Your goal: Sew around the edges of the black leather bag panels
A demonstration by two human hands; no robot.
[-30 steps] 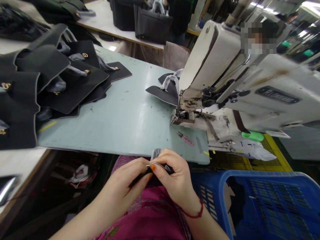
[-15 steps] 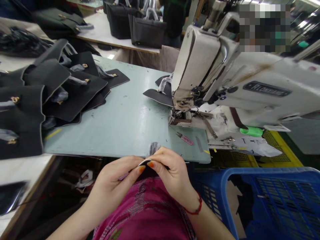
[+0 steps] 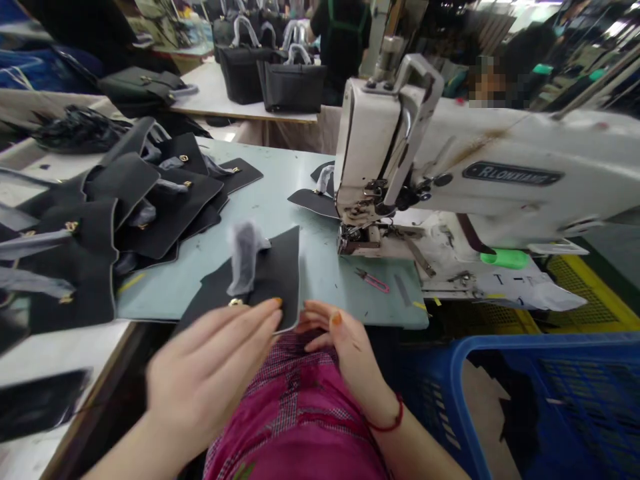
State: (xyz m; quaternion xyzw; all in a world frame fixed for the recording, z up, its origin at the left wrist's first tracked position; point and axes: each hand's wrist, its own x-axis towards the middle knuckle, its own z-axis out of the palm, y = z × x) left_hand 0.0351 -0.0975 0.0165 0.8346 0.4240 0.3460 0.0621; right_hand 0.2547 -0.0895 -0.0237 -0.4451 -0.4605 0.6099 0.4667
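A black leather bag panel [image 3: 280,273] lies tilted over the near edge of the table, with a plastic-wrapped handle [image 3: 244,257] and gold-coloured hardware [image 3: 237,303] on its upper face. My left hand [image 3: 215,360] grips the panel at its near side, fingers straight across the face; the thumb is hidden. Just right of the panel's near corner is my right hand [image 3: 345,347], fingers apart and loosely bent, with nothing seen in them. Whether its fingertips touch the panel's edge I cannot tell.
Several similar panels are piled [image 3: 165,207] at left. A white sewing machine [image 3: 395,153] stands at right, pink thread snips [image 3: 373,280] before it and another panel [image 3: 315,200] behind. A blue basket [image 3: 460,353] is at lower right, a dark phone-like slab [image 3: 45,403] at lower left.
The bag panel, earlier pinched low between both hands, is now spread face up at the table edge. My left hand has shifted onto its face; my right hand has let go. The view has tilted up.
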